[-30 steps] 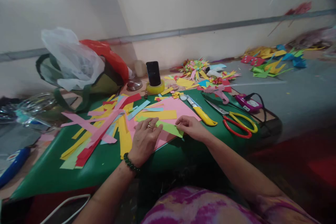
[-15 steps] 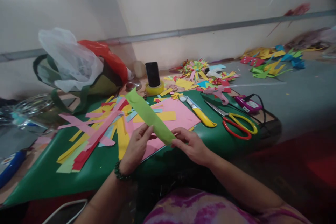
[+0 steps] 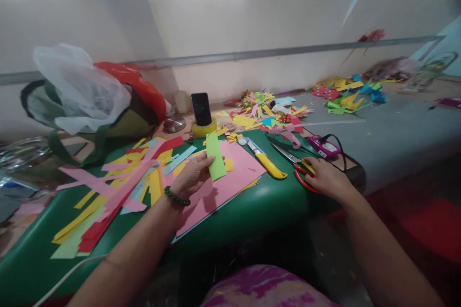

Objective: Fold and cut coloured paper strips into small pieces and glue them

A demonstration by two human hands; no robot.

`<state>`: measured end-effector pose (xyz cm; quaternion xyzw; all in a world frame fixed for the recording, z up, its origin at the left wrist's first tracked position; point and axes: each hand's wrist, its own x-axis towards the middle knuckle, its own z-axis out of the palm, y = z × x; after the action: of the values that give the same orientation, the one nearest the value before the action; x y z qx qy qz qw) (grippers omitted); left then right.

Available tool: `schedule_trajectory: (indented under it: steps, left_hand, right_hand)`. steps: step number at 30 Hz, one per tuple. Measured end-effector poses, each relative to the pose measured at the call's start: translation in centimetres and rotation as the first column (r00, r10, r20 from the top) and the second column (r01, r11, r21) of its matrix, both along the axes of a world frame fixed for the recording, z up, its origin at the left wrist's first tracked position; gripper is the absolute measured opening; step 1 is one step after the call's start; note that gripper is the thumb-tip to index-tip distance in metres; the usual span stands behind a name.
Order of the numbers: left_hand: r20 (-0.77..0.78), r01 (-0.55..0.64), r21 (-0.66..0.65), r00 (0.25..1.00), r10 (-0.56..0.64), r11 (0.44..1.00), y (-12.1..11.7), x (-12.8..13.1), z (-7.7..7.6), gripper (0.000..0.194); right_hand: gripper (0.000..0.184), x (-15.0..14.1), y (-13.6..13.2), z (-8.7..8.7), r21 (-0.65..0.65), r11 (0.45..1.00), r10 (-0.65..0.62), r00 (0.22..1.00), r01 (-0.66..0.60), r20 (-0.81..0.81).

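My left hand (image 3: 193,171) pinches a light green paper strip (image 3: 216,160) by its left edge, holding it upright above the pink paper sheets (image 3: 234,184). At the right, my right hand (image 3: 327,178) has its fingers closed on the handles of the scissors (image 3: 287,153), which have one red and one yellow loop. The scissors' blades point to the back left, low over the green mat. Between the hands lies a yellow-handled utility knife (image 3: 271,165). My right fingers partly cover the yellow loop.
Coloured paper strips (image 3: 115,201) lie piled on the left of the green mat (image 3: 252,213). Behind are a phone (image 3: 200,109) propped on a yellow tape roll (image 3: 203,128), a pink glue gun (image 3: 286,133) and a purple power box (image 3: 326,147). A bag (image 3: 140,110) stands back left.
My right hand has let go of the green strip and moved right onto the scissors. The strip, now in my left hand alone, looks shorter and more upright. The view has shifted.
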<state>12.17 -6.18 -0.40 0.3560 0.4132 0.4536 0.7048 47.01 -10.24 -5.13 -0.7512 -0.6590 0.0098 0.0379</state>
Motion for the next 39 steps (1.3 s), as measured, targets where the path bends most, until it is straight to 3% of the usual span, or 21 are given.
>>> schedule_trajectory:
  steps: [3,5,8,10,12,14,16,17,20,23,31,39]
  left_hand:
    - [0.085,-0.116,-0.030,0.989,0.118,0.993,0.4,0.0,-0.8,0.011]
    - [0.109,-0.171,-0.058,0.978,0.176,0.984,0.3,-0.3,-1.0,0.014]
    - [0.155,-0.219,-0.066,0.962,0.227,0.974,0.2,-0.7,-1.0,0.017]
    - [0.200,-0.237,-0.053,0.949,0.243,0.970,0.3,-0.8,-0.9,0.018]
    - [0.225,-0.231,-0.038,0.946,0.234,0.972,0.3,-0.7,-0.9,0.016]
    - [0.223,-0.209,-0.025,0.952,0.210,0.977,0.2,-0.6,-0.9,0.013]
    - [0.212,-0.192,-0.007,0.959,0.189,0.981,0.1,-0.6,-0.8,0.009]
    - [0.211,-0.191,0.003,0.960,0.186,0.982,0.0,-0.7,-0.8,0.009]
    - [0.219,-0.217,0.018,0.953,0.208,0.976,-0.2,-1.0,-0.7,0.010]
    - [0.237,-0.241,0.006,0.943,0.233,0.970,-0.3,-1.3,-0.5,0.013]
    - [0.305,-0.238,-0.050,0.921,0.241,0.970,-0.8,-1.2,0.6,0.027]
    - [0.277,-0.224,-0.017,0.935,0.220,0.974,-0.9,-1.3,0.4,0.018]
  right_hand:
    - [0.051,0.2,-0.1,1.0,-0.007,0.999,-0.039,0.991,0.039,-0.128]
    - [0.052,0.4,-1.1,1.6,0.065,0.997,-0.017,0.971,0.033,-0.237]
    - [0.059,-0.1,-3.8,2.0,0.185,0.983,0.094,0.863,-0.001,-0.497]
    - [0.065,-1.4,-5.8,1.8,0.185,0.982,0.163,0.657,-0.037,-0.736]
    - [0.074,-3.7,-7.3,1.3,0.155,0.978,0.194,0.323,-0.141,-0.926]
    - [0.084,-6.4,-8.2,0.7,0.146,0.934,0.144,-0.029,-0.326,-0.989]
    - [0.077,-8.9,-8.5,0.2,0.130,0.855,0.013,-0.229,-0.502,-0.973]
    - [0.071,-9.9,-8.6,0.1,0.140,0.815,-0.024,-0.273,-0.563,-0.962]
    - [0.060,-11.7,-8.5,-0.1,0.185,0.767,0.015,-0.271,-0.615,-0.962]
    - [0.074,-12.5,-8.6,0.3,0.245,0.728,0.066,-0.289,-0.641,-0.955]
    - [0.081,-12.9,-8.7,0.3,0.240,0.725,0.035,-0.313,-0.646,-0.949]
    - [0.081,-13.1,-8.5,-0.6,0.258,0.718,0.023,-0.348,-0.646,-0.937]
